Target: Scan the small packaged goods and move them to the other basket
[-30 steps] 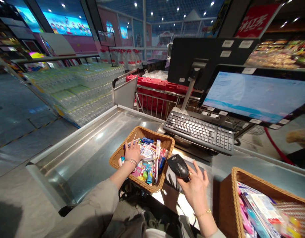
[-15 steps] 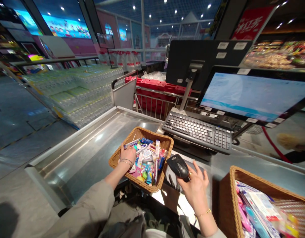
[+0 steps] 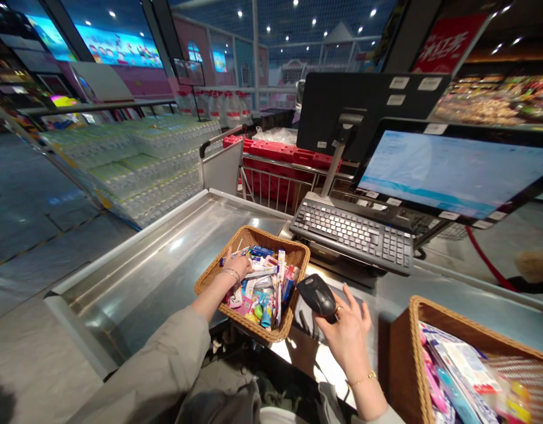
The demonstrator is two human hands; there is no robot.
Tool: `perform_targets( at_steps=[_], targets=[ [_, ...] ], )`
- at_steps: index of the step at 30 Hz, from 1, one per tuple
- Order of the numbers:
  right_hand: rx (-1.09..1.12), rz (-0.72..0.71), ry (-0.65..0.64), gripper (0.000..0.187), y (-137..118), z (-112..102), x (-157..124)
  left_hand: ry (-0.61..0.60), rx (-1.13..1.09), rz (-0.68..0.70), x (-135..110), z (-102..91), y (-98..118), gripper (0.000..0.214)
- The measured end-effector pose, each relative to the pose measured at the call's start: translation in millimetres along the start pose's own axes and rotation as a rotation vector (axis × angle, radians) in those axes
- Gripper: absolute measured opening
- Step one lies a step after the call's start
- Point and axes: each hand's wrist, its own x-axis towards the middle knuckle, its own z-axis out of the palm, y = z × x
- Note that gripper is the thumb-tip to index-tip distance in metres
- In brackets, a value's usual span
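Observation:
My left hand (image 3: 237, 266) reaches down among the small packaged goods in a wicker basket (image 3: 254, 234), its fingers against a thin blue-and-white packet (image 3: 234, 254). Whether they grip it is hidden. My right hand (image 3: 348, 335) holds a black handheld barcode scanner (image 3: 317, 296) just right of that basket, with the scanner's nose pointing left. Toothbrushes, tubes and colourful small packs (image 3: 265, 294) fill the basket. A second wicker basket (image 3: 457, 324) sits lower right, holding flat packaged goods, and neither hand touches it.
The first basket stands on a stainless steel checkout counter (image 3: 139, 265). Beyond it are a black keyboard (image 3: 353, 232), a till monitor (image 3: 457, 171) and a shopping cart (image 3: 218, 165) with red crates. Shrink-wrapped bottled water (image 3: 121, 165) is stacked at the left.
My left hand has shifted slightly, turning deeper into the basket's items. My right hand and the scanner stay in nearly the same place.

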Motion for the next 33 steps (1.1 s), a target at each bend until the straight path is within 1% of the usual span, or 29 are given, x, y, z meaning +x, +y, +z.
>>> perform_targets(
  at_steps=[3, 6, 9, 12, 14, 17, 21, 23, 25, 26, 28, 31, 33],
  targets=[
    [-0.017, 0.009, 0.003, 0.021, 1.8, -1.3, -1.0, 0.075, 0.015, -0.028, 2.7, -1.8, 11.5, 0.022],
    [-0.024, 0.018, 0.013, 0.021, 2.8, -1.8, -1.8, 0.129, 0.028, -0.001, 1.4, -4.0, 30.4, 0.028],
    [-0.024, 0.025, 0.016, 0.021, 2.2, -1.9, -2.1, 0.125, 0.04, 0.058, 1.7, -1.4, 55.3, 0.034],
    [-0.018, 0.032, 0.004, 0.021, 1.6, -3.0, -2.4, 0.103, 0.052, 0.068, 7.9, 4.8, 77.4, 0.037],
    [-0.015, 0.04, 0.001, 0.02, 2.3, -4.4, -2.7, 0.094, 0.056, 0.063, 14.4, 8.7, 87.0, 0.035],
    [-0.014, 0.054, 0.006, 0.019, 5.4, -6.9, -3.9, 0.078, 0.046, 0.035, 23.0, 12.9, 94.1, 0.033],
    [-0.026, 0.074, 0.027, 0.019, 10.4, -9.4, -7.1, 0.062, -0.005, -0.01, 27.3, 16.3, 96.8, 0.035],
    [-0.032, 0.081, 0.031, 0.02, 12.1, -10.2, -8.5, 0.061, -0.047, -0.025, 28.2, 15.4, 95.8, 0.029],
    [-0.032, 0.085, 0.032, 0.019, 12.9, -10.9, -9.2, 0.073, -0.099, -0.044, 29.8, 10.5, 92.0, 0.02],
    [-0.03, 0.087, 0.033, 0.019, 13.1, -11.1, -9.3, 0.086, -0.129, -0.059, 31.0, 6.4, 88.6, 0.017],
    [-0.023, 0.091, 0.032, 0.018, 12.8, -11.0, -8.9, 0.127, -0.201, -0.107, 33.5, -3.9, 78.5, 0.018],
    [-0.015, 0.086, 0.036, 0.017, 11.1, -8.8, -7.7, 0.197, -0.333, -0.213, 34.7, -17.0, 58.2, 0.028],
    [-0.012, 0.071, 0.04, 0.018, 9.2, -6.3, -7.0, 0.248, -0.413, -0.294, 32.6, -18.2, 44.7, 0.035]
  ],
)
